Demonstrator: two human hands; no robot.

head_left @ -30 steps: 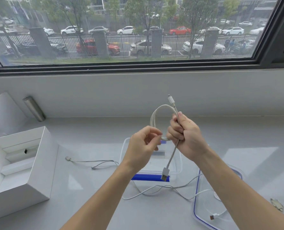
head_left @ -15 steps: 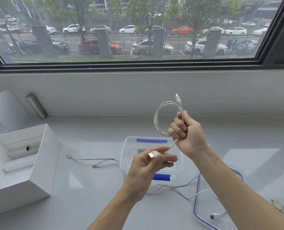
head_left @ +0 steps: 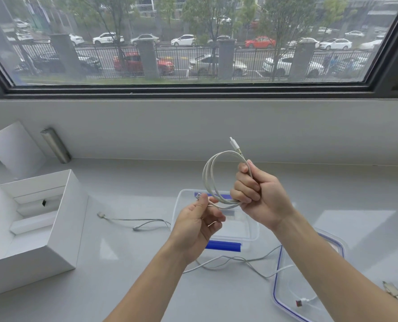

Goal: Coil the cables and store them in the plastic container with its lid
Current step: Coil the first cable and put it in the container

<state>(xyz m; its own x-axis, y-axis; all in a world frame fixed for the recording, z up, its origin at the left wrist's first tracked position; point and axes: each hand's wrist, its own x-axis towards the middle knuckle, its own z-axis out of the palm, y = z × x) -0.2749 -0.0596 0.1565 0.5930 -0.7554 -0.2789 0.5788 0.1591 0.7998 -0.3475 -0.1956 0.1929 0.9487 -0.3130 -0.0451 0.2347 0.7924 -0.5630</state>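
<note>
right hand (head_left: pixel 260 198) is curling tight round the looped white cable (head_left: pixel 208 175), small plug pointing to 12 o'clock | left hand (head_left: pixel 198 226) is pinching the cable's USB end at the coil's 8 o'clock | clear plastic container (head_left: pixel 223 246) is sitting open beneath both hands | lid (head_left: pixel 284 289) is lying at its 4 o'clock, second cable (head_left: pixel 228 260) trailing across

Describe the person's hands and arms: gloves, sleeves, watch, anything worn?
Nothing worn shows: left hand and right hand are bare, no gloves, no rings seen. The left forearm and right forearm are bare down to the frame edge, so no sleeve is in view. No watch or band at either wrist.
</note>
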